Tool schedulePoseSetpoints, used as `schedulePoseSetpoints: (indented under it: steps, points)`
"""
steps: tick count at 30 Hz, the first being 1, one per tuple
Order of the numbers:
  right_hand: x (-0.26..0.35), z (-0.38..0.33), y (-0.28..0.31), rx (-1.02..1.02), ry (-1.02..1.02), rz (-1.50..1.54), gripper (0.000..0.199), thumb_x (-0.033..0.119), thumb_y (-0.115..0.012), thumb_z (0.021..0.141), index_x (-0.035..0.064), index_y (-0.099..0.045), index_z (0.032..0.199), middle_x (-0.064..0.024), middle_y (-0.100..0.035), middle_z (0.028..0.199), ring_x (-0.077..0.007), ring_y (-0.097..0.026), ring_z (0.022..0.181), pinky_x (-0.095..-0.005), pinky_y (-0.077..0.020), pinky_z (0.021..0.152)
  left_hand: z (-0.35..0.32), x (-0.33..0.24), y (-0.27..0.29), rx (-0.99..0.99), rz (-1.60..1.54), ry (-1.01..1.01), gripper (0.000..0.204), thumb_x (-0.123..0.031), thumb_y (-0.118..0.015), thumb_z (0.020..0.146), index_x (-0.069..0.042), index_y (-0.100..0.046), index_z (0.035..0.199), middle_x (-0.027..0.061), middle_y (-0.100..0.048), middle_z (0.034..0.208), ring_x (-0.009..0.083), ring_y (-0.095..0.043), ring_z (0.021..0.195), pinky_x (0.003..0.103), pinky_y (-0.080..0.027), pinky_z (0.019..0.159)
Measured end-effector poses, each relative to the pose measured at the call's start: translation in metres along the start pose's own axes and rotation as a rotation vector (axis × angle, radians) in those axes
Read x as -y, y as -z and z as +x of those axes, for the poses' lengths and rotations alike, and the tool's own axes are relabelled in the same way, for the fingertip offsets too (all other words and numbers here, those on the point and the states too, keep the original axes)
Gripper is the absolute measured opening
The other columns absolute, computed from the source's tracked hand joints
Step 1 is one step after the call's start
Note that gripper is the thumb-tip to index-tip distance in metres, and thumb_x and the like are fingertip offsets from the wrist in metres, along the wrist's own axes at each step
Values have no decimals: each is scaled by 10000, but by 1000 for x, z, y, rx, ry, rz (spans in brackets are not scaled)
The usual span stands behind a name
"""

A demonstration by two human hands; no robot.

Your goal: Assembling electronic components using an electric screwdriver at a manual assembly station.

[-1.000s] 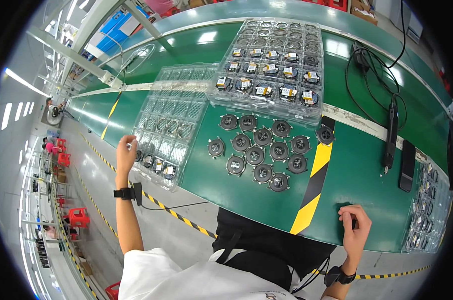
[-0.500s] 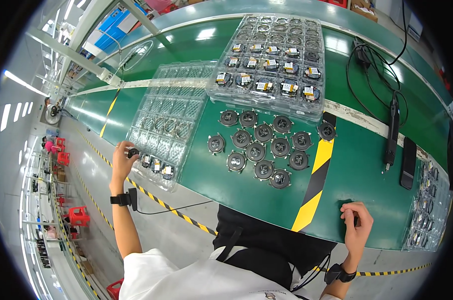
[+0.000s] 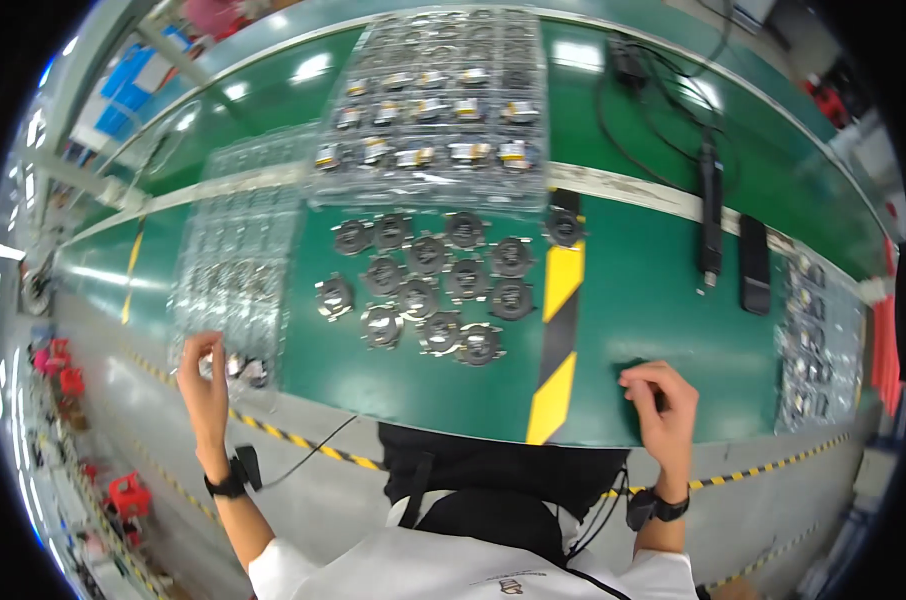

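Over the near left corner of a clear plastic tray [image 3: 235, 225], my left hand [image 3: 203, 390] has its fingers curled down. Anything between its fingertips is hidden by the hand and blur. Beside those fingertips, small watch modules [image 3: 256, 372] sit in the tray's near row. My right hand [image 3: 665, 405] hovers over the green table at the near right, thumb and fingers drawn together. What it holds, if anything, does not show. Between the hands lie several dark round watch cases [image 3: 426, 254], with one more [image 3: 564, 228] at the striped tape.
A stack of clear trays [image 3: 428, 185] with more modules stands at the back. To the right are a black electric screwdriver [image 3: 710, 215] with its cable, a black flat phone-like object [image 3: 754, 265] and another filled tray [image 3: 819, 345]. Yellow-black tape [image 3: 555, 345] crosses the table.
The whole view has swung, so the table appears further left. Relative to the tray, my left hand has moved slightly right; the dark module seen in its fingers no longer shows. My right hand stays about in place.
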State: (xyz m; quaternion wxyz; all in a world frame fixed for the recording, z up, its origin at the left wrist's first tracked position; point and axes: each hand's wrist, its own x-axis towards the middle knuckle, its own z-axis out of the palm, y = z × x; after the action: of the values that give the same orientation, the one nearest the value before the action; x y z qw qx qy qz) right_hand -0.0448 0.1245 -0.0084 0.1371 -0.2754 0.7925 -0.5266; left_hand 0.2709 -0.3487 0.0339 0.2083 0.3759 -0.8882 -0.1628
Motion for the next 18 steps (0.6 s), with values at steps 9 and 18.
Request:
schedulePoseSetpoints:
  steps: [9,18]
  points:
    - [24,67,50,-93,149,-388,127,-3,-639,959,28,-704,1063,-85,-733,1007,-178,-697,869,-298,-535,708,-2,-234,-98,599,-581,-597,385,-45,-706,907,-71,-644,1286,133,-585,1416,311,-533,1344,436,-445,1108]
    - [-58,187,89,-557,-58,-906,482,392,-691,940,-8,-622,1201,-205,-683,1109,-375,-689,1030,-488,-553,863,70,-316,-205,657,-695,-595,228,-68,-679,930,-42,-654,1154,106,-604,1330,328,-580,1213,420,-495,1002]
